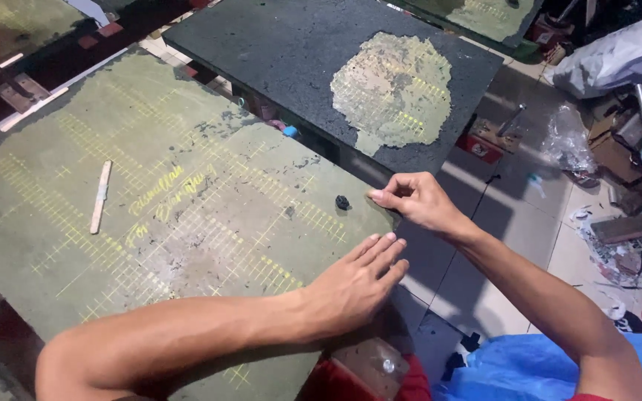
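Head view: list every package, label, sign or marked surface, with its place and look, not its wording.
Green board: under both hands, large, flat, worn, with a yellow grid and yellow handwriting.
Dark board: behind it, black, with a round green patch gridded in yellow.
Red box: on the floor tiles below the dark board, small, flat.
Clear plastic bag: floor at right, crumpled.
Left hand lies flat on the green board; right hand pinches its edge.

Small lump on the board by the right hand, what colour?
Black lump, on the green gridded board; head view.
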